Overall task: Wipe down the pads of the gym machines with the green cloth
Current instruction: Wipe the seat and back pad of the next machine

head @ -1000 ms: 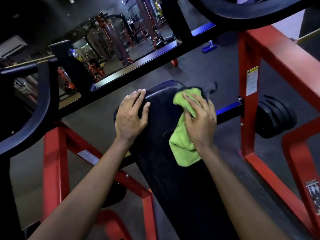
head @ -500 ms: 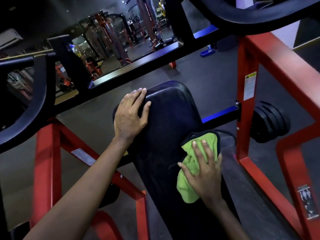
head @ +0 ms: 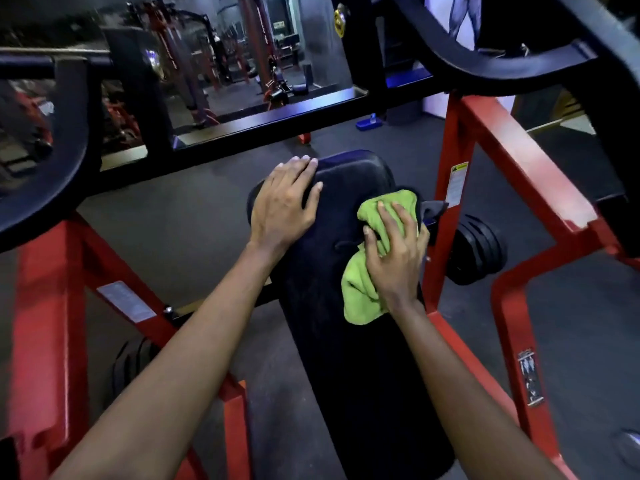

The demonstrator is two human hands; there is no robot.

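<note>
Both flat on pad (head: 346, 358): left hand (head: 282, 209), fingers (head: 298, 167) straight; right hand (head: 394, 261), fingers splayed, pressing green cloth (head: 360, 296).

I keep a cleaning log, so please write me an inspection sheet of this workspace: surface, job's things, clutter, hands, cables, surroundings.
Surface: black bench pad, on a red frame.
Job's things: green cloth, bunched on the pad's right side.
Clutter: nothing seen.
Hands: left hand flat on the pad's upper left edge; right hand presses the cloth.
Cables: nothing seen.
Surroundings: weight plates right of the pad; other machines behind.
</note>
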